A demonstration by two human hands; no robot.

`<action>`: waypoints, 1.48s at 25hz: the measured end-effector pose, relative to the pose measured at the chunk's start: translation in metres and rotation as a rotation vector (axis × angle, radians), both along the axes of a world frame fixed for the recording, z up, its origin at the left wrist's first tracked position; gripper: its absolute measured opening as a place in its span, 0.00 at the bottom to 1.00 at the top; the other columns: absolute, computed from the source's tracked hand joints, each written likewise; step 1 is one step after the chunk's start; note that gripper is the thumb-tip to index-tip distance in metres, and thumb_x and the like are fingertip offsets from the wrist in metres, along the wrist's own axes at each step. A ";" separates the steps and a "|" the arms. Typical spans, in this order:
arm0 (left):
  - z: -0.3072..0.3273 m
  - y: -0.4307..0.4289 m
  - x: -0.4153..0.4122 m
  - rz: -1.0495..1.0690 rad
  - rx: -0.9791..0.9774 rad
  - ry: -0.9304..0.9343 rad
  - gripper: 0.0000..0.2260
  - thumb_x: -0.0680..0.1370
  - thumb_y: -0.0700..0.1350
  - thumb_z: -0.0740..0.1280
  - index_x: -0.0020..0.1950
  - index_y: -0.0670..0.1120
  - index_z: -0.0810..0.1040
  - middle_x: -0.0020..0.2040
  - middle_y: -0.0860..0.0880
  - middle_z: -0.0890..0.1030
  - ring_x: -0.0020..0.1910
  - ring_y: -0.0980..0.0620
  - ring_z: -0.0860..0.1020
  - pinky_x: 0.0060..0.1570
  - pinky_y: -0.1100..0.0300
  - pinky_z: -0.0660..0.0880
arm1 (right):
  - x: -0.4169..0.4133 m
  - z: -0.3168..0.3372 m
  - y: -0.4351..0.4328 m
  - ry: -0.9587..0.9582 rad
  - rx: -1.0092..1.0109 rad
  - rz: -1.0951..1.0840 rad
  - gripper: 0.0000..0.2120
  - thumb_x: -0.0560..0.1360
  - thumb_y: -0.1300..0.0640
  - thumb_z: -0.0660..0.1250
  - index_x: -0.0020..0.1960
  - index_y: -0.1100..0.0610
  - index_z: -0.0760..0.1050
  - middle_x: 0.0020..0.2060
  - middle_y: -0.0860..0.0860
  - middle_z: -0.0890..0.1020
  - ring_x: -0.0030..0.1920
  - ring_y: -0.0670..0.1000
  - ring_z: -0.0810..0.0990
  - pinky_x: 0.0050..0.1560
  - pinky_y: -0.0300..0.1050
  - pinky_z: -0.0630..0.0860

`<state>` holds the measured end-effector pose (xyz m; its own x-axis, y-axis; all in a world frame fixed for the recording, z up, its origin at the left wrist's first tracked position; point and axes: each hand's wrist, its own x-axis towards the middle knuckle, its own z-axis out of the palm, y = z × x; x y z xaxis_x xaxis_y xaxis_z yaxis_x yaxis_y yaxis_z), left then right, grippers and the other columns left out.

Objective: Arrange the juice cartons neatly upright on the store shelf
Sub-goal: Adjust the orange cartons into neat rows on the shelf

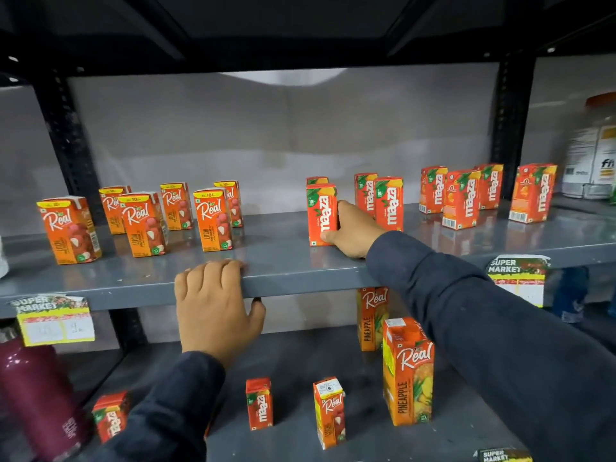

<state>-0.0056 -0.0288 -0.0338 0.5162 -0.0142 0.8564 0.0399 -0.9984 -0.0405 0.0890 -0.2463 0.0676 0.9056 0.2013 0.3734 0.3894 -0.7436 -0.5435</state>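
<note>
The small orange Maaza juice carton stands upright mid-way along the grey metal shelf, with another just behind it. My right hand grips its right side, thumb on its lower front. My left hand curls over the shelf's near edge, thumb underneath. Orange Real litchi cartons stand to the left, more Maaza cartons to the right.

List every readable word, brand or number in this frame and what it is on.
"Real", "LITCHI", "10/-": litchi cartons, upper shelf.
"maaza", "10/-": maaza carton held by right hand.
"Real", "PINEAPPLE": tall carton, lower shelf.
"SUPER MARKET": shelf-edge tags.
Unreadable: tag handwriting, blurred jar, maroon bottle.
</note>
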 end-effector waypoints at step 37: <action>-0.008 0.001 0.015 0.013 0.018 -0.151 0.21 0.67 0.54 0.67 0.54 0.41 0.77 0.48 0.41 0.81 0.48 0.37 0.77 0.54 0.44 0.66 | 0.053 -0.003 -0.118 0.053 -0.006 -0.115 0.25 0.73 0.53 0.70 0.67 0.53 0.67 0.63 0.50 0.77 0.59 0.52 0.77 0.52 0.44 0.70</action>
